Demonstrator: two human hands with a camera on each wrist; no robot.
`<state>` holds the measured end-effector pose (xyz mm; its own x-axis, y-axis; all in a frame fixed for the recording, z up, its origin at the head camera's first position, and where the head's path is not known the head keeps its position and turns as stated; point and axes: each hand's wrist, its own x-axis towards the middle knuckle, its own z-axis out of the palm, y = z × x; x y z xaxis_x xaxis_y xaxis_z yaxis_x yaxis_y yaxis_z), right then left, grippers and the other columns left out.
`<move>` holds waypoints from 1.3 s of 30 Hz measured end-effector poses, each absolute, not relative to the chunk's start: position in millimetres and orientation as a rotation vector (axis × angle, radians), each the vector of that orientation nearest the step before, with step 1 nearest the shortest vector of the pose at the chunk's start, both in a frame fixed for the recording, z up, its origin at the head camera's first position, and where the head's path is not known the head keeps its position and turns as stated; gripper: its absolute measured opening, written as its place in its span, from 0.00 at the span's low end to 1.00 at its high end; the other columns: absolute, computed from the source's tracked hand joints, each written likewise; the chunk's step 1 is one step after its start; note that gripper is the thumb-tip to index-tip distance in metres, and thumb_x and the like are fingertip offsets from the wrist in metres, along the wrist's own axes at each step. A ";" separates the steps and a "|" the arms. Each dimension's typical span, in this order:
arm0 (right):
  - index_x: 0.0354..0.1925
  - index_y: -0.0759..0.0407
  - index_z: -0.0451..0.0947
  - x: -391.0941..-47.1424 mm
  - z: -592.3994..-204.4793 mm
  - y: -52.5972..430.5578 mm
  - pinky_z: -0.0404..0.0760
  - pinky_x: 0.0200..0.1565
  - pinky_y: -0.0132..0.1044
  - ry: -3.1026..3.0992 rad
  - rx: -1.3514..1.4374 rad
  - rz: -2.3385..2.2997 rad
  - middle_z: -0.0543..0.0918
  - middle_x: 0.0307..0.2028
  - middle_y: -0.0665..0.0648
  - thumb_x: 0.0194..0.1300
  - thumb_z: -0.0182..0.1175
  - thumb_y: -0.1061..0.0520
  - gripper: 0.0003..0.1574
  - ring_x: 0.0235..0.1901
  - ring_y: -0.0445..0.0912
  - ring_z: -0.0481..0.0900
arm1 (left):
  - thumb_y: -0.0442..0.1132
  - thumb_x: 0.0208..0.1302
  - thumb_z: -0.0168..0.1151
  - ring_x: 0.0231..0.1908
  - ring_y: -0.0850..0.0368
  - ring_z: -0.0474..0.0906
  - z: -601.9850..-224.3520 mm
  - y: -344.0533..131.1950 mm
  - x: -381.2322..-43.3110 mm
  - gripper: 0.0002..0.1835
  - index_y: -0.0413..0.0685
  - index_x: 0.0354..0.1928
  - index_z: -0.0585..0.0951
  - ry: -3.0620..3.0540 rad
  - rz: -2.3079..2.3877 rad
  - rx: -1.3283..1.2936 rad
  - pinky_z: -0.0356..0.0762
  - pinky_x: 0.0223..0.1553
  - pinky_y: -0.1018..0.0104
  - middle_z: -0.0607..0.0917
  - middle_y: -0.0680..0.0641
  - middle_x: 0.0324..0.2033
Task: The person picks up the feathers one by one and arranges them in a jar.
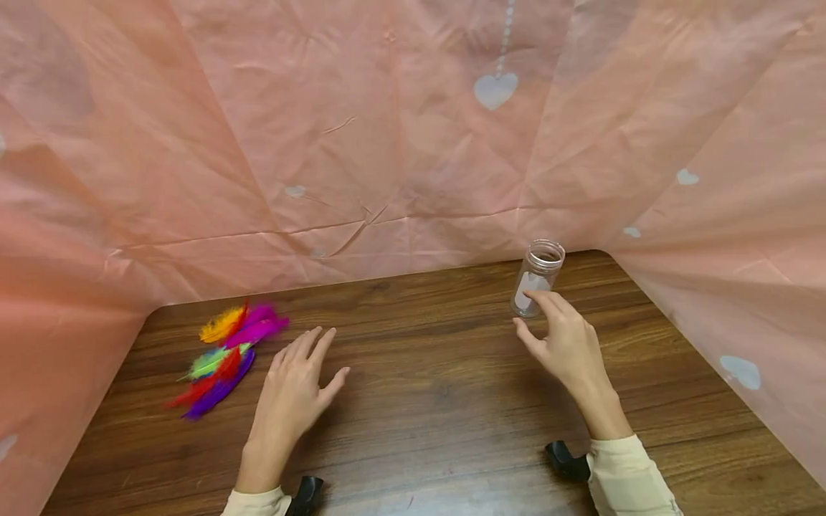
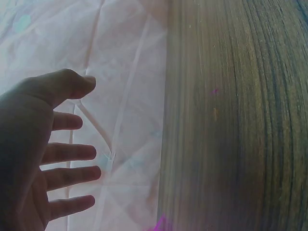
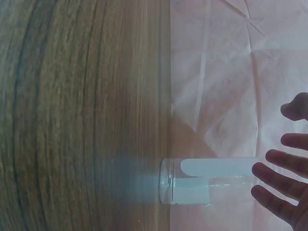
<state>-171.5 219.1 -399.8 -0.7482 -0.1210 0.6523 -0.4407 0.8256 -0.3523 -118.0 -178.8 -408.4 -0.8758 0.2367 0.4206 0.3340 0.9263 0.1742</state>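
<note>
A clear jar [image 1: 540,276] with a white label and an open mouth stands upright near the table's back right. My right hand [image 1: 568,340] is just in front of it, fingers spread and holding nothing; the right wrist view shows the jar [image 3: 216,180] beyond the fingertips, and whether they touch it I cannot tell. On the left lies a loose group of coloured feathers: orange, magenta [image 1: 258,325], green [image 1: 209,363], red and purple [image 1: 222,387]. To their right my left hand [image 1: 293,387] hovers over the table, its fingers extended with nothing in them.
The brown wooden table [image 1: 426,401] has a pink cloth [image 1: 387,143] with pale hearts hanging behind it and along both sides. Black straps [image 1: 568,462] sit at the wrists, by cream sleeves [image 1: 629,476].
</note>
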 end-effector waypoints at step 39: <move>0.64 0.73 0.72 -230.9 -396.3 242.4 0.68 0.35 0.10 -2.253 -0.019 1.085 0.83 0.53 0.72 0.61 0.75 0.62 0.38 0.47 0.65 0.86 | 0.40 0.63 0.74 0.48 0.36 0.85 -412.4 -193.2 -124.7 0.26 0.35 0.60 0.81 -2.623 -0.403 -0.420 0.82 0.48 0.40 0.87 0.35 0.48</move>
<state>-230.9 242.4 -396.3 -0.8014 0.2721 0.5326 -0.2470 0.6605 -0.7091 -124.7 -193.2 -412.4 -0.8518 0.2241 0.4735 0.3559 0.9108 0.2091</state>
